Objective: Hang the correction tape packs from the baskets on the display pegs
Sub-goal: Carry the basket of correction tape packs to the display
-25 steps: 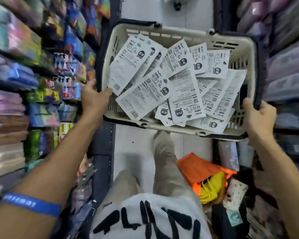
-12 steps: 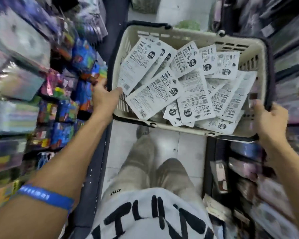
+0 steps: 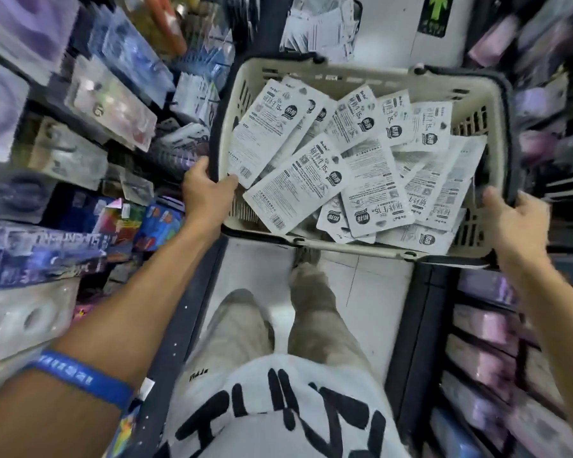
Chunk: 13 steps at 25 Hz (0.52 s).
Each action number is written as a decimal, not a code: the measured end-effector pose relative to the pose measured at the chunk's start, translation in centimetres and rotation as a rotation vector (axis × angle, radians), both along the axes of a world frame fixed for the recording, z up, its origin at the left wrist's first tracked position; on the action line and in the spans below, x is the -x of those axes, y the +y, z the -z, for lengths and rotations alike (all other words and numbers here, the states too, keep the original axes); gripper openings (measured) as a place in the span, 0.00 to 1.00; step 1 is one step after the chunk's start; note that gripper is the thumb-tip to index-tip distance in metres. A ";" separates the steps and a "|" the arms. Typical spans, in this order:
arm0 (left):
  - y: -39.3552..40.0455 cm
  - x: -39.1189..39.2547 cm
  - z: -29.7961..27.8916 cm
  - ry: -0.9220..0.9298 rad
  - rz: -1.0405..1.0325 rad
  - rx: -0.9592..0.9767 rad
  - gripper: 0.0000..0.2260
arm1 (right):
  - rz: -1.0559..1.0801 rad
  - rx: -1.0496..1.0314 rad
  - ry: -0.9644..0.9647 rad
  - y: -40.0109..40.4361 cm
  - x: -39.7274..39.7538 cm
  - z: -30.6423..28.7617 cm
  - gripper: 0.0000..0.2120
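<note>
A cream plastic basket point(image 3: 354, 73) with dark handles is held up in front of me over the aisle floor. It is filled with several white correction tape packs point(image 3: 298, 190) lying loose, printed backs up. My left hand point(image 3: 204, 190) grips the basket's left rim, thumb inside. My right hand point(image 3: 513, 223) grips the near right corner. A second basket with white packs point(image 3: 321, 26) sits on the floor farther up the aisle. Display pegs with hanging goods point(image 3: 192, 94) line the left shelving.
Shelves crowd both sides: colourful stationery packs point(image 3: 113, 226) on the left, pink and purple packets point(image 3: 487, 328) on the right. The narrow white tiled floor point(image 3: 371, 289) runs ahead, with a green arrow sticker point(image 3: 435, 11) far up. My legs stand below the basket.
I have walked forward along the aisle carrying the basket. The orange bag on the floor is out of view, and a second basket of packs has come into view ahead.
</note>
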<state>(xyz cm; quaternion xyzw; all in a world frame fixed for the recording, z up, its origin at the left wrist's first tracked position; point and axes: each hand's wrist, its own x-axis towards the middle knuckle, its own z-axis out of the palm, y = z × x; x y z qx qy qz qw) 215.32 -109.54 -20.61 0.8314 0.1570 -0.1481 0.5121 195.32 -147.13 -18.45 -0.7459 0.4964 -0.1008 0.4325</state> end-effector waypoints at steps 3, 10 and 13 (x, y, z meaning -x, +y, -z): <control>-5.0 -6.1 -0.1 0.016 -0.001 0.028 0.10 | -0.005 0.003 0.025 -6.1 -7.0 -0.6 0.15; -12.7 -19.9 -0.2 0.080 -0.018 0.046 0.13 | -0.002 0.078 0.058 -15.1 -20.6 -1.8 0.25; -14.9 -24.5 0.4 0.087 0.015 0.067 0.11 | 0.015 0.107 0.041 -17.1 -24.2 -0.8 0.25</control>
